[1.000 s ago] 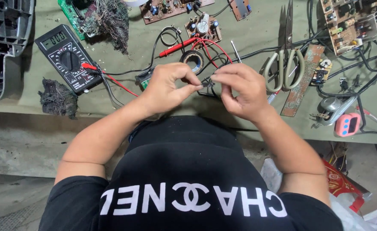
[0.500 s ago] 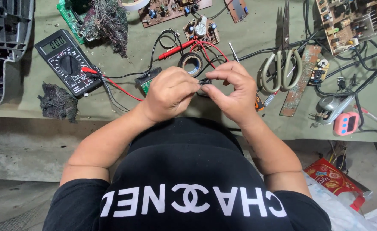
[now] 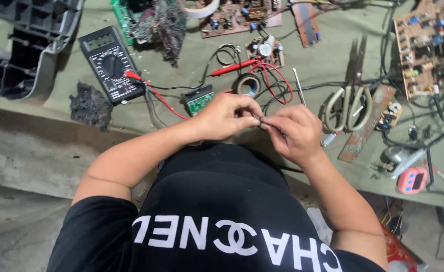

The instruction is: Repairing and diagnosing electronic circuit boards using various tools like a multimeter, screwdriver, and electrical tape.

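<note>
Dark and very small, the part [image 3: 262,120] pinched between the 2 hands is hard to identify; it looks like a short piece of wire or a component lead, held just above the near edge of the green bench cover [image 3: 327,55]. The left hand [image 3: 222,117] is closed around one end with thumb and forefinger pressed together, and the right hand [image 3: 295,132] meets it fingertip to fingertip, also closed tight on the piece.

Its size is the main risk: a slip of either pinch would likely drop it past the bench edge onto the lap or floor, where it would be hard to find. Twisting too hard could snap or kink it.

Just beyond the knuckles lie a small green circuit board [image 3: 199,100], a roll of black tape [image 3: 246,83] and looping red wires [image 3: 277,80], so a hand moving forward could snag them. Further left sits a black multimeter [image 3: 110,64] with a red probe lead [image 3: 156,93] trailing toward the hands. To the right lie scissors [image 3: 346,103], blades pointing away, close enough for a careless elbow to knock.
</note>
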